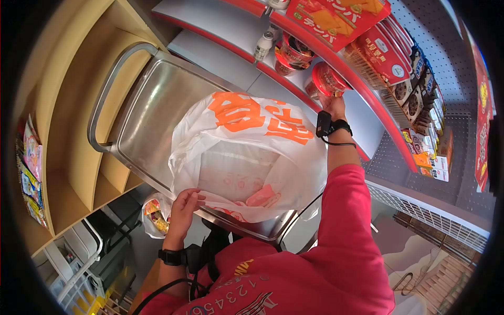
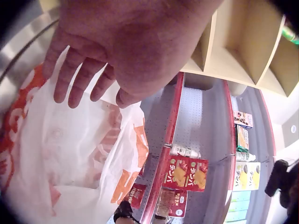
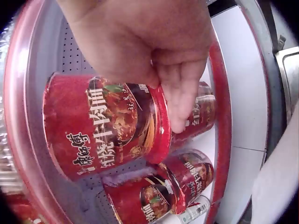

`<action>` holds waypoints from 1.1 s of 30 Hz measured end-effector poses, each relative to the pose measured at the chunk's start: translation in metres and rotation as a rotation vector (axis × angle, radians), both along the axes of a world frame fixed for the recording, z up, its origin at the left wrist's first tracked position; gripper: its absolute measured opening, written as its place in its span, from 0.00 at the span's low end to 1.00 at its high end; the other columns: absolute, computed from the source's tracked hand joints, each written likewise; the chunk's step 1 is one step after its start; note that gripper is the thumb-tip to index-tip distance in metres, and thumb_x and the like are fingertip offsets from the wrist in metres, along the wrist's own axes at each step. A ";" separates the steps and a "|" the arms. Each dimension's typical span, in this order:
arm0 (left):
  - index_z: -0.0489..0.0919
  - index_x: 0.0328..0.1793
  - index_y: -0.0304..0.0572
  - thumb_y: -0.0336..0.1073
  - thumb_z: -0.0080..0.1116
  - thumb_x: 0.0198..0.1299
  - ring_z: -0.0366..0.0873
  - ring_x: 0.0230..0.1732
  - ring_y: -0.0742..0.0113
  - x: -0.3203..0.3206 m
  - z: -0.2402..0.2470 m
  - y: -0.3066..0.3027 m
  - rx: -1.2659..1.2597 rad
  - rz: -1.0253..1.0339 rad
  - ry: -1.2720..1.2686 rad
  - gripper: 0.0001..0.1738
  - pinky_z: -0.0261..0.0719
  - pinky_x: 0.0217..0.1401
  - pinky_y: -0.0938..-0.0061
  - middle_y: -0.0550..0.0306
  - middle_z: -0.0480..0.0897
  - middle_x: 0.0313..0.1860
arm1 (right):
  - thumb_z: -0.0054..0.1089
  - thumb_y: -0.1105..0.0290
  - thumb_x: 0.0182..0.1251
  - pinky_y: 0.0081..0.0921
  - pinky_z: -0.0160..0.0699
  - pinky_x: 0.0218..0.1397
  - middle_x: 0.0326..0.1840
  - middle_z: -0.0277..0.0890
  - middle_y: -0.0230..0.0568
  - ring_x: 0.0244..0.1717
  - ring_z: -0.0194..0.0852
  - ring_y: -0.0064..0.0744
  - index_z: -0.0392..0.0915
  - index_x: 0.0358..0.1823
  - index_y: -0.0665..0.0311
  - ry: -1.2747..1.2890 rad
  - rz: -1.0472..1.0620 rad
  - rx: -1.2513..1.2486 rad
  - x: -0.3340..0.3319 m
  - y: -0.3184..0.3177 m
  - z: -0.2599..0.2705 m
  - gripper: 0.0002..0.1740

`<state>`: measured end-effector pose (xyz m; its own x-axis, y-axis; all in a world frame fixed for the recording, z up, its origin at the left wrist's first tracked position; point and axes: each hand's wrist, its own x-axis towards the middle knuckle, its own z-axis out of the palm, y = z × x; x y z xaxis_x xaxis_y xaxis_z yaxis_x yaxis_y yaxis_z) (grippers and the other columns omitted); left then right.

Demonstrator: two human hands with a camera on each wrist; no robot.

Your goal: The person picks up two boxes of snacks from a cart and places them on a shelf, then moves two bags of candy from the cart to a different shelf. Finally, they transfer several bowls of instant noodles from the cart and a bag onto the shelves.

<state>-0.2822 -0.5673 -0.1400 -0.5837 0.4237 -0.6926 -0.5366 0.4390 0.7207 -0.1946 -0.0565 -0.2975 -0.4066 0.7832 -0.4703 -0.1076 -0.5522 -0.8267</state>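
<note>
Touching right hand: red noodle cup, apparently gripped near rim.

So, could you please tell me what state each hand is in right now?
Left hand: open, near the edge of the plastic bag.
Right hand: holding a red noodle cup.

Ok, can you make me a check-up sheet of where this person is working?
Surface: silver metal cart with a curved handle, partly covered.
Job's things: white plastic bag with orange lettering, mouth open; round red noodle cup; more red cups beside it.
Clutter: small pale plastic bag holding something yellow, beside the cart.
Grips: right grip holds the noodle cup; left grip, fingers extended, at the white bag's edge.
Cables: black cables at both wrists.
Surroundings: red-edged white shelves with packaged food; pale wooden shelving.
</note>
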 end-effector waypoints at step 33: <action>0.70 0.50 0.40 0.41 0.42 0.63 0.75 0.40 0.71 -0.010 -0.032 -0.004 -0.055 0.015 -0.086 0.15 0.70 0.44 0.78 0.57 0.77 0.40 | 0.45 0.70 0.58 0.34 0.75 0.36 0.32 0.70 0.40 0.30 0.71 0.37 0.60 0.53 0.61 -0.331 -0.137 0.167 0.012 0.031 -0.036 0.20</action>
<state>-0.2920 -0.5716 -0.1715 -0.5272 0.3751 -0.7625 -0.6025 0.4678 0.6466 -0.1830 -0.0257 -0.3337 -0.1412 0.8966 -0.4198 0.1166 -0.4060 -0.9064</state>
